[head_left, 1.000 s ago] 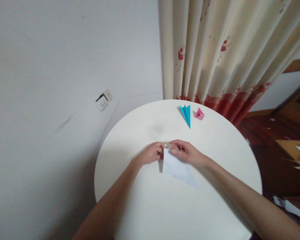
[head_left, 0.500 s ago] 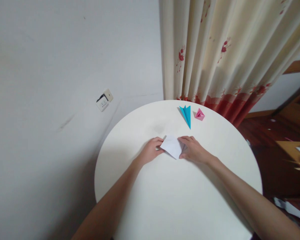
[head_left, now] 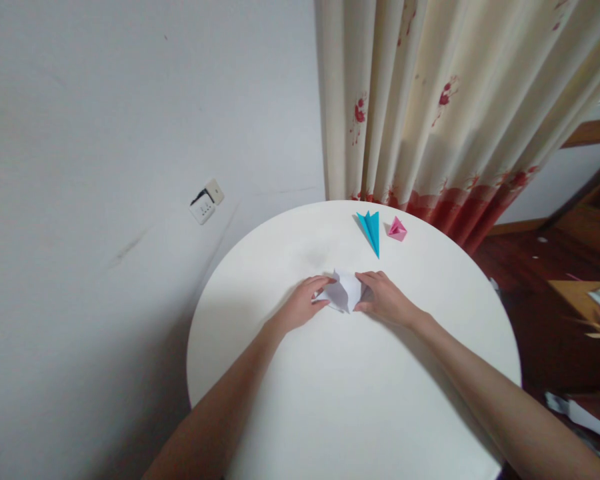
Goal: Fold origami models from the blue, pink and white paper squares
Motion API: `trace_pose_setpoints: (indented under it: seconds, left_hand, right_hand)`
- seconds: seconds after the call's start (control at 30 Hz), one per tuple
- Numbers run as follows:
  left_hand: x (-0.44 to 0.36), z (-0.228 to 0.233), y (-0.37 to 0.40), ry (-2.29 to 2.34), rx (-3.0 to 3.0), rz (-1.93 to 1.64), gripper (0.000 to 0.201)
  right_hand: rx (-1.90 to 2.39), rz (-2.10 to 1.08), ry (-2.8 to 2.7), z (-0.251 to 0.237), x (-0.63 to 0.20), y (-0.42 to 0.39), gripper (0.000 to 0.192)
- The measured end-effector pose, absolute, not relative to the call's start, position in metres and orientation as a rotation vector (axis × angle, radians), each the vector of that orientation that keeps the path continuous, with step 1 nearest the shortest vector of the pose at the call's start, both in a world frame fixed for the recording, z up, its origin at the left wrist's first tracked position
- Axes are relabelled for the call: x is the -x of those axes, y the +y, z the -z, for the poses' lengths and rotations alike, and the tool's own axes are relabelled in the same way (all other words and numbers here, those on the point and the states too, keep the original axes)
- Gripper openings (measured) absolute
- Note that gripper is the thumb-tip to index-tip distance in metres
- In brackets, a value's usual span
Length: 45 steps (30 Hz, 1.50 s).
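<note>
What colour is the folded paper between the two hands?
White, seen in the head view: the folded paper on the round white table.

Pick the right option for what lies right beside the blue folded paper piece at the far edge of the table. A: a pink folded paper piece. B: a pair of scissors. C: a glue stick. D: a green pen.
A: a small pink folded paper piece lies just right of the blue folded paper piece on the round white table, beyond both hands.

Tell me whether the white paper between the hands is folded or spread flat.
Folded: the white paper forms a small pointed shape with a raised flap, pressed between left hand and right hand.
</note>
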<state>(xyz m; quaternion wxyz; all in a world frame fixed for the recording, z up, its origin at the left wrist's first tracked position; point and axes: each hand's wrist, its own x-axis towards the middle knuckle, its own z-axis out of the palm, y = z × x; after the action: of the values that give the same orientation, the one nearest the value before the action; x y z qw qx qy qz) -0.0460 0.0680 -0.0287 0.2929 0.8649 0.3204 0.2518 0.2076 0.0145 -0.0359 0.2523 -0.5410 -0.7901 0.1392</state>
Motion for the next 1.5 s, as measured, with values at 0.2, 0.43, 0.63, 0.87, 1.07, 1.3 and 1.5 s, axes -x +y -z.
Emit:
trace_pose_setpoints:
  seconds: [0.2, 0.43, 0.63, 0.87, 1.07, 1.3, 1.5]
  left_hand:
    - [0.046, 0.030, 0.066, 0.875, -2.255, -0.679, 0.054]
    - [0.045, 0.030, 0.064, 0.836, -2.215, -0.703, 0.043]
    - [0.042, 0.026, 0.063, 0.823, -2.267, -0.696, 0.034]
    - [0.039, 0.029, 0.065, 0.857, -2.376, -0.878, 0.010]
    - [0.041, 0.030, 0.066, 0.881, -2.419, -0.956, 0.012]
    - [0.040, 0.026, 0.062, 0.879, -2.516, -0.893, 0.016]
    - [0.039, 0.024, 0.062, 0.846, -2.585, -0.827, 0.017]
  right_hand:
    - [1.465, -0.429, -2.108, 0.030, -0.205, 0.013, 0.063]
    - [1.503, -0.447, -2.011, 0.032, -0.202, 0.015, 0.046]
    - [1.578, -0.427, -1.906, 0.033, -0.196, 0.014, 0.039]
    - [1.616, -0.414, -1.856, 0.034, -0.192, 0.013, 0.038]
    - [1.512, -0.303, -1.770, 0.032, -0.188, 0.010, 0.069]
    - [1.262, 0.001, -2.007, 0.008, -0.179, -0.002, 0.050]
    - [1.252, 0.088, -2.180, -0.003, -0.170, -0.001, 0.042]
